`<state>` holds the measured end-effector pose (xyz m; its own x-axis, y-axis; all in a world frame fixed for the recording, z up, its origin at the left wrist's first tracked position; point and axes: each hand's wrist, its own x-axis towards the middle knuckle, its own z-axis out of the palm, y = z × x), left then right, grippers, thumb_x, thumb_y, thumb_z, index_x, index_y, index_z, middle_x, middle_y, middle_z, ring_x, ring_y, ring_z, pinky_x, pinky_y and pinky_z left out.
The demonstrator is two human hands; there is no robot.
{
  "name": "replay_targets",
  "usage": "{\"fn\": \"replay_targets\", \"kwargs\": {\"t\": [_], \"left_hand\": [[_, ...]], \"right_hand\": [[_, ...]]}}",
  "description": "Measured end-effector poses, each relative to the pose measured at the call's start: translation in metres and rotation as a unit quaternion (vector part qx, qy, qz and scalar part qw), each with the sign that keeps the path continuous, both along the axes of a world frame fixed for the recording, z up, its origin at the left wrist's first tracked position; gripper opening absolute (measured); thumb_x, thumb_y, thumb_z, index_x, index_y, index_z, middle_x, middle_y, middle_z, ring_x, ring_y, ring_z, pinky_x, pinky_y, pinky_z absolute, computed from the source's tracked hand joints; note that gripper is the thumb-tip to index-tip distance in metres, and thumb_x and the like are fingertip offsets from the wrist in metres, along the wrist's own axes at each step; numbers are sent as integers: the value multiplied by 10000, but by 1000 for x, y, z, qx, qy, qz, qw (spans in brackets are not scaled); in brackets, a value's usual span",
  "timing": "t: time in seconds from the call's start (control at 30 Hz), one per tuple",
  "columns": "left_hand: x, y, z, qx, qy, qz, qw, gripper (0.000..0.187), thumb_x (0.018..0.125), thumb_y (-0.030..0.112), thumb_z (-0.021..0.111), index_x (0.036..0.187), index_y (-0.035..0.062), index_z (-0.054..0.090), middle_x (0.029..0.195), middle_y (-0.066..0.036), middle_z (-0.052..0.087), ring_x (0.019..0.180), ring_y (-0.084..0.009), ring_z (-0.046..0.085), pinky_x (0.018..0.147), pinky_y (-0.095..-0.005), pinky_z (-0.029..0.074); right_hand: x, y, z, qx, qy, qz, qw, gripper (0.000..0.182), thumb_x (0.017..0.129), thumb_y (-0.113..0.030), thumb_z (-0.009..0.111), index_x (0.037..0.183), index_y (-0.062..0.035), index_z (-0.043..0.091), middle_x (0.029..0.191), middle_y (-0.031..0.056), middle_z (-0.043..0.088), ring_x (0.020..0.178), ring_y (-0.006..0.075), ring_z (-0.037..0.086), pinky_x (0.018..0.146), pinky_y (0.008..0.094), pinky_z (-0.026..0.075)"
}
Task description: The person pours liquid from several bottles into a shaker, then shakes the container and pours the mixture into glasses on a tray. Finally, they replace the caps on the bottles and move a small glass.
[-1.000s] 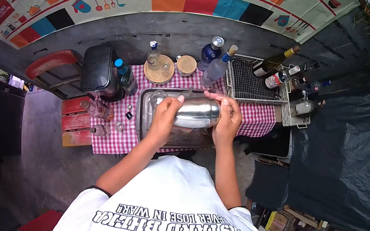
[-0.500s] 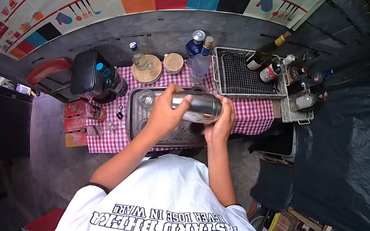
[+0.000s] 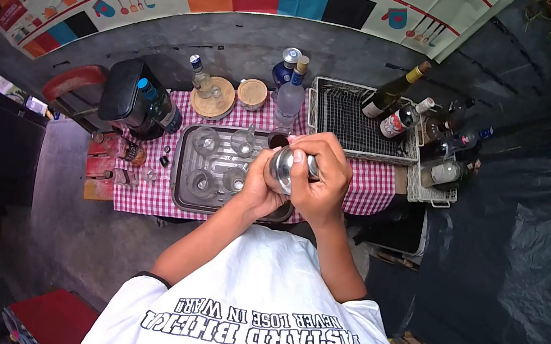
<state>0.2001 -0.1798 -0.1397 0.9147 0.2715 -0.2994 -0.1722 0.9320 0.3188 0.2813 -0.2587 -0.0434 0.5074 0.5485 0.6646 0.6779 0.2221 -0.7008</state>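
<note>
A metal cocktail shaker [image 3: 281, 171] is held over the right part of a dark tray [image 3: 179, 192], its rounded metal end turned up toward me. My left hand [image 3: 260, 188] wraps round its left side. My right hand [image 3: 324, 180] grips the upper right side, fingers bent over the top. Several clear glasses stand on the tray, among them a glass mug [image 3: 242, 142] and a glass [image 3: 200, 183] at the front left. A glass with dark contents [image 3: 278, 141] is just behind the shaker, partly hidden by my hands.
Behind the tray are round wooden lids [image 3: 213, 100], a frosted bottle [image 3: 289, 103] and a blue bottle [image 3: 284, 71]. A wire basket [image 3: 314, 116] with bottles stands at the right. A black container [image 3: 129, 96] and more bottles are at the left, on a checked cloth [image 3: 366, 194].
The shaker has turned from lying sideways to pointing its end up, and sits slightly lower. My right hand has shifted over its top. The tray's glasses are more visible.
</note>
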Motion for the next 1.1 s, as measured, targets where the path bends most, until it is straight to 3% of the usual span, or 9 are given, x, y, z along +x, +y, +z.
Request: {"fn": "replay_targets", "kwargs": {"t": [0.2,0.33,0.4,0.47,0.53,0.73,0.93,1.03,1.1], "left_hand": [[0,6,-1,41,51,51,997,430,987,431,427,1171,68,566,1082,-111,663,930,-218,692,730,-357,605],[-19,17,25,209,181,64,959,491,978,483,453,1225,69,548,1112,-122,660,931,-234,696,660,-374,606],[-26,18,34,239,190,59,951,501,989,456,457,1251,35,527,1143,-159,637,943,-258,690,667,-373,614],[-33,16,53,343,226,2,912,480,1013,383,470,1264,-26,483,1125,-188,604,884,-259,687,669,-346,628],[-32,16,57,355,255,-8,899,492,1013,339,509,1300,-58,473,1088,-202,611,882,-248,683,657,-338,628],[-33,24,51,495,321,-61,805,551,977,364,592,1290,-83,517,952,-209,673,789,-217,693,618,-346,614],[-53,55,46,440,263,-70,856,598,889,346,714,1281,-69,536,1032,-145,653,830,-183,670,657,-331,597],[-69,76,46,474,191,-134,849,716,765,264,810,1334,-49,509,1180,-113,617,1061,-163,587,921,-281,473],[-73,83,26,468,124,-141,863,705,760,239,821,1327,-48,514,1172,-112,622,1051,-162,599,930,-286,482]], "right_hand": [[21,2,-24,37,35,38,998,59,850,-13,575,842,28,617,870,155,665,801,252,688,737,343,556],[33,7,-63,81,288,63,952,139,967,-49,492,899,15,595,907,139,677,922,268,688,893,384,543],[36,7,-97,163,597,97,779,153,986,-96,487,918,-14,595,941,146,680,942,298,688,885,406,552],[31,8,-125,157,716,63,677,169,974,-168,513,903,-36,590,968,154,678,973,317,676,910,439,542],[23,10,-141,161,771,63,613,177,956,-200,535,913,-39,596,967,152,679,1012,312,664,937,447,529],[2,18,-161,195,805,56,558,176,936,-210,546,925,-42,597,976,147,676,1044,313,650,968,454,512],[-3,33,-125,231,752,46,615,170,952,-175,541,896,-18,578,909,132,665,993,318,661,925,437,529],[-4,37,-87,199,552,27,809,154,988,-49,477,896,11,586,876,136,670,845,270,693,831,366,560],[-9,38,-56,146,456,20,878,153,987,-40,481,898,19,591,872,129,674,840,256,693,816,351,560]]}}
